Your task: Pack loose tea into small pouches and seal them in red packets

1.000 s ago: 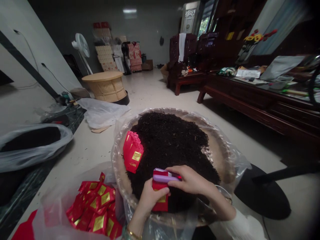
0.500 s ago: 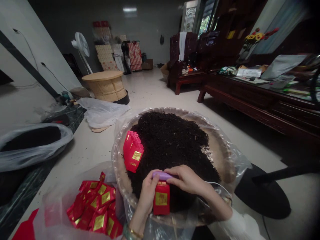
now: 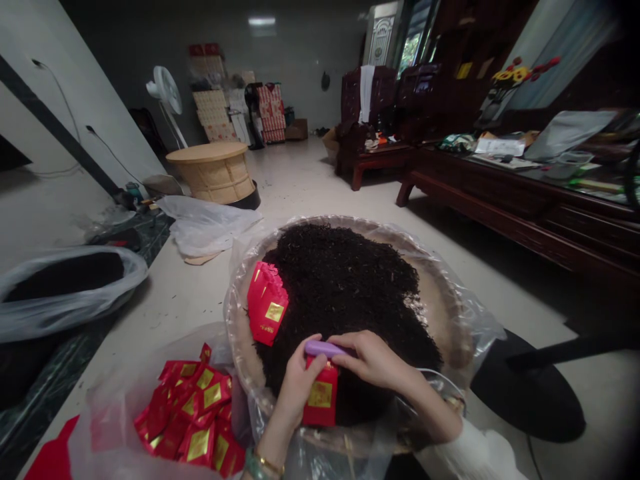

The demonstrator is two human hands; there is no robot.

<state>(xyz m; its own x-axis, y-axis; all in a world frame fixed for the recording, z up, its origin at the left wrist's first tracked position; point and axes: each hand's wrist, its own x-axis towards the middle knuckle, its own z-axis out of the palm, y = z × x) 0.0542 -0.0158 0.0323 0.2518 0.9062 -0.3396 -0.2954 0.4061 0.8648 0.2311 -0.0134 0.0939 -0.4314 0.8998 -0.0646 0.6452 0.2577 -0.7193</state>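
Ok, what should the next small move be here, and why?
Probably press the purple tool firmly shut along the top of the red packet. The tool already lies across that top, with the right hand gripping one end and the left hand at the other, so both look well placed to press evenly.

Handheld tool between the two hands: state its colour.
Purple; the handheld tool shows best in the head view.

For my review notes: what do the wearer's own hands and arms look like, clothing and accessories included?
Both the left hand and right hand are ungloved. The left wrist wears a thin gold-coloured bangle and a greenish bangle. A white sleeve covers the right arm near the elbow, leaving the forearm bare.
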